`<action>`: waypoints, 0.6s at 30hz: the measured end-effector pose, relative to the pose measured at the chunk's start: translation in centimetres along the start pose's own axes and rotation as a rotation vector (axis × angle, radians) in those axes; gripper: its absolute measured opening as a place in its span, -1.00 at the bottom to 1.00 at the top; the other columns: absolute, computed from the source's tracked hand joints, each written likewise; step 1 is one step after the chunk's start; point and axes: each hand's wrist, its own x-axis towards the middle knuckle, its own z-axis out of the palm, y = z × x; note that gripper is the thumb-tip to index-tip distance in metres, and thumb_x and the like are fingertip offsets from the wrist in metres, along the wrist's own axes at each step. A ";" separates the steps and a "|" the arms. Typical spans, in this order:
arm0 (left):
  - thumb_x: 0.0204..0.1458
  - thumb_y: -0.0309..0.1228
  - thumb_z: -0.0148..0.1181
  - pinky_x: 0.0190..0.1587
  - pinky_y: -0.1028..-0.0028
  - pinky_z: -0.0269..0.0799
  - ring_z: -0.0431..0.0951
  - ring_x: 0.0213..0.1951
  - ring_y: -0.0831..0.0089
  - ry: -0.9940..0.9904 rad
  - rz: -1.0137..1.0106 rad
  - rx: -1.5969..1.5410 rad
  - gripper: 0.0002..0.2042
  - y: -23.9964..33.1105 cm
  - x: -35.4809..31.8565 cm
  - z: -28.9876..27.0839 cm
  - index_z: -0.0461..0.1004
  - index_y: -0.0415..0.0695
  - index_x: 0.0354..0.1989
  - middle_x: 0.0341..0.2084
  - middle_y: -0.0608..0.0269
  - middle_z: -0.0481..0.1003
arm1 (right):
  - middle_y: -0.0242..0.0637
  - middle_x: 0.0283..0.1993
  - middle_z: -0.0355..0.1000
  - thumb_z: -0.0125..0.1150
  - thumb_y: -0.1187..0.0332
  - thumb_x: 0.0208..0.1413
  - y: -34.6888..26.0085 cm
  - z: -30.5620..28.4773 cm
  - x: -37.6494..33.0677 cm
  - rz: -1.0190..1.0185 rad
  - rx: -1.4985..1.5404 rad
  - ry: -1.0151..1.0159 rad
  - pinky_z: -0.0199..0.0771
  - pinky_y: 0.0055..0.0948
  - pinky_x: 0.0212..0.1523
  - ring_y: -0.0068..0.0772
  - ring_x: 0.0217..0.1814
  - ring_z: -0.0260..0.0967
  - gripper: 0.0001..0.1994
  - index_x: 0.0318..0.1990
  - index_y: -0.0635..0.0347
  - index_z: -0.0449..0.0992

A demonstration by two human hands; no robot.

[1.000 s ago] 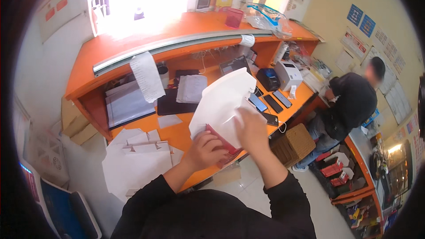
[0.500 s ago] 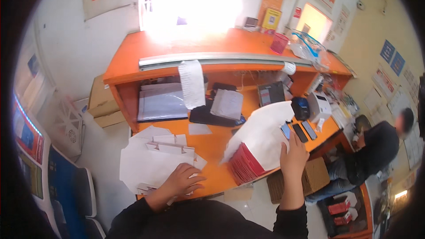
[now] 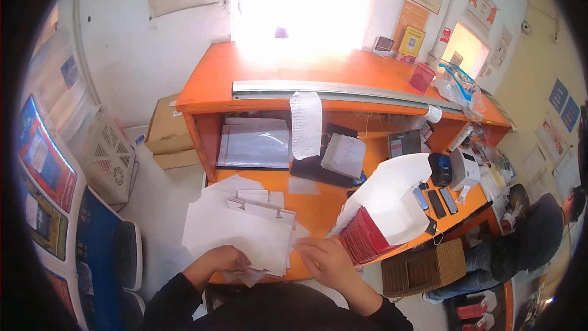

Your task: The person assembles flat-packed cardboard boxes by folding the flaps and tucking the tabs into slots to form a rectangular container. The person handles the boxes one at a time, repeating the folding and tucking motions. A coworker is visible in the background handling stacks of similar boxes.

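Note:
A spread stack of flat white cartons (image 3: 211, 220), with folded flaps and small reddish marks, lies on the left part of the orange desk. At its near edge, the fingers of my left hand (image 3: 225, 258) are curled and pressed together on the top carton's edge. My right hand (image 3: 327, 262) is beside the stack's right side, fingers stretched out and holding nothing I can see. To the right of it stands a bundle of red-faced flat cartons (image 3: 367, 236), tilted on edge. Large white carton flaps (image 3: 398, 190) fan out behind them.
Several phones (image 3: 436, 203) lie right of the white flaps, near a small white printer (image 3: 464, 168). A long paper strip (image 3: 305, 124) hangs from the raised orange counter (image 3: 269, 64). A woven brown basket (image 3: 450, 260) is below right, near a seated person (image 3: 527, 242).
My right hand has left the white flaps by the phones and come left to the carton stack. My left hand has moved down to the stack's near edge. The view has shifted left.

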 end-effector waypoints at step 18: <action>0.14 -0.38 0.11 -0.26 0.58 0.40 0.45 -0.38 0.65 0.557 -0.190 -1.088 -0.81 1.7 -1.2 -3.7 0.54 -0.26 -0.36 -0.45 0.33 0.54 | -0.27 -0.17 0.48 0.27 0.36 -0.04 -0.5 6.5 1.5 0.051 -0.107 -0.010 0.09 -0.08 0.17 -0.09 0.04 0.34 -0.81 -0.24 0.11 0.54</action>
